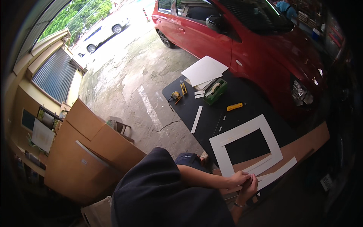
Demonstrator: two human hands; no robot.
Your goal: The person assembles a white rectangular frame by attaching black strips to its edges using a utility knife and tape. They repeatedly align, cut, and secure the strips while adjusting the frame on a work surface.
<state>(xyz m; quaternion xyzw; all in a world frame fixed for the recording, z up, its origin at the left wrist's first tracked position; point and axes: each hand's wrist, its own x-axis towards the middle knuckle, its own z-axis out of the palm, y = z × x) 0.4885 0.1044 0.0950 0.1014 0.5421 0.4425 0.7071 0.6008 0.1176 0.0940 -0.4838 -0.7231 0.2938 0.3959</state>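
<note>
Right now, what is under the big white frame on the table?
The white frame lies on the black table, which shows through its opening. Its near edge overlaps a brown board. Whatever sits directly beneath the white border is covered.

A white mat-board frame [245, 142], a flat rectangle with a large rectangular window cut out, is lying flat on the black desk [242, 94]. Its near corner is sitting under the left hand [239, 178] and right hand [248, 188], beside loose white strips [278, 172] lying along its lower edge.
</note>
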